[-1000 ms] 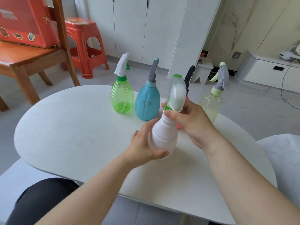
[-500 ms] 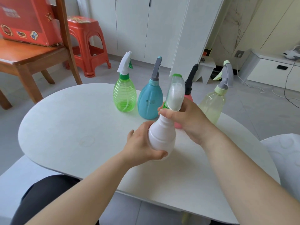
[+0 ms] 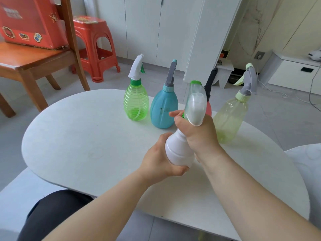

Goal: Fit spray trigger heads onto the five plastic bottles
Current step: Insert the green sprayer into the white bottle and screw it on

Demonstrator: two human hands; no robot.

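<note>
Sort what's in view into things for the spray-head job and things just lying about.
Job: white bottle, trigger head, left hand, right hand, green bottle, blue bottle, pink bottle, pale yellow bottle.
Lying about: red stool, wooden chair, red box.
</note>
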